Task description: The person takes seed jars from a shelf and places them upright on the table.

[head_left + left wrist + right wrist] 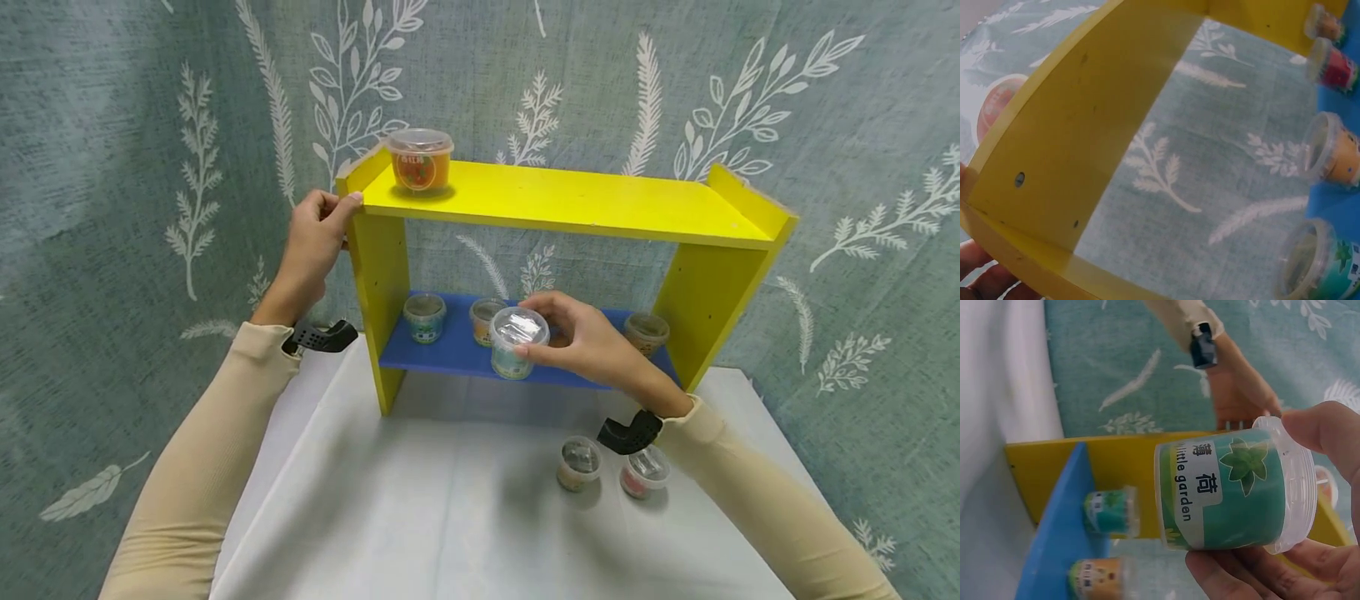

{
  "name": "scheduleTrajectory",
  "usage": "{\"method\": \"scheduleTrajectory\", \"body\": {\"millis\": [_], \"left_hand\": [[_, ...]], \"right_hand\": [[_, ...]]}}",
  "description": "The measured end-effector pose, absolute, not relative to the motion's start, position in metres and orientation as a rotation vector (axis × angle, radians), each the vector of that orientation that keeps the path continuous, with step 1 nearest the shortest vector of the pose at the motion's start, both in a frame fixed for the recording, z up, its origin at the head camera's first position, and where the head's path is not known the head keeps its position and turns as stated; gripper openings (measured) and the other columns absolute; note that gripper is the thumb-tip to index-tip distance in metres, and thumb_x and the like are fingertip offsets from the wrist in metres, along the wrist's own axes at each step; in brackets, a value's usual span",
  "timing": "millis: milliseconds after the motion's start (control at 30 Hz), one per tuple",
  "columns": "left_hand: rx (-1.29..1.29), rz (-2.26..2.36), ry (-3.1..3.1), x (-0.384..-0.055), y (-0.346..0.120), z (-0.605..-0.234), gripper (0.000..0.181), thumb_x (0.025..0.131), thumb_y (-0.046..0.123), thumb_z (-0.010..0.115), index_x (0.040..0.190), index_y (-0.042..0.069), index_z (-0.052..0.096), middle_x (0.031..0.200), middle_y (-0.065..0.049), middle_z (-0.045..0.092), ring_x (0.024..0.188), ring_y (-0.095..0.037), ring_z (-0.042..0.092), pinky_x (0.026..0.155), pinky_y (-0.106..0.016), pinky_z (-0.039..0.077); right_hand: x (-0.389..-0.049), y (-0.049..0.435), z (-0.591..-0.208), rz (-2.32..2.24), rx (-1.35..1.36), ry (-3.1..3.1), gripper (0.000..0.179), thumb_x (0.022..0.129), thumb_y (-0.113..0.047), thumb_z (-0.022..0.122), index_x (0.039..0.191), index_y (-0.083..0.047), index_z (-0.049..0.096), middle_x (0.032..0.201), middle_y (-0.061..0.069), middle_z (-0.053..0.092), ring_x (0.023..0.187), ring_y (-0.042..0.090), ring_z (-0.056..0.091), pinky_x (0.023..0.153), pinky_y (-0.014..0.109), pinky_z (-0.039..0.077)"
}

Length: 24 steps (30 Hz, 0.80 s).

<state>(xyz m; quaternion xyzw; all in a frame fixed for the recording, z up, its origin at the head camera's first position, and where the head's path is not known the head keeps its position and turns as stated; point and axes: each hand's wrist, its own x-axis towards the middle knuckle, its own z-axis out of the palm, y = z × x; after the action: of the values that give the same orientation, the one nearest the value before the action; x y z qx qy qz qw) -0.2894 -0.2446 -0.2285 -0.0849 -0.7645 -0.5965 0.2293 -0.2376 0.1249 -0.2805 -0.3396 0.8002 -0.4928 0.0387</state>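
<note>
My right hand (588,337) holds a clear lidded plastic tub (1222,490) with a green "little garden" label and a leaf picture. In the head view that tub is in front of the blue lower shelf (461,354), thumb on the near side. At the upper left corner of the yellow shelf unit (562,196), my left hand (315,237) grips the side panel, thumb on its front edge. An orange-labelled tub (420,167) stands on the yellow top near that hand. On the blue shelf are a green tub (425,321) and an orange tub (486,317).
Another tub (647,332) stands at the blue shelf's right end. A red-labelled tub (1335,65) is also on that shelf. Two more tubs, a brownish one (577,467) and a reddish one (643,475), stand on the white cloth (420,517). Leaf-patterned fabric (225,167) hangs behind.
</note>
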Motion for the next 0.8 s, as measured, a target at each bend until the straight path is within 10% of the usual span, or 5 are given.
{"method": "scheduleTrajectory", "body": {"millis": [800], "left_hand": [[-0.221,-1.628,-2.116,-0.287,-0.244,-0.229,0.038,0.102,0.050,0.057,0.106,0.013,0.051,0.104,-0.003,0.051,0.091,-0.017,0.053,0.082,-0.033,0.046]], "right_hand": [[-0.235,0.136,-0.343,-1.478,-0.928,2.408,0.058,0.089,-0.027,0.083,0.137,-0.013,0.054,0.124,0.005,0.066,0.116,0.021,0.064,0.092,0.036,0.056]]}}
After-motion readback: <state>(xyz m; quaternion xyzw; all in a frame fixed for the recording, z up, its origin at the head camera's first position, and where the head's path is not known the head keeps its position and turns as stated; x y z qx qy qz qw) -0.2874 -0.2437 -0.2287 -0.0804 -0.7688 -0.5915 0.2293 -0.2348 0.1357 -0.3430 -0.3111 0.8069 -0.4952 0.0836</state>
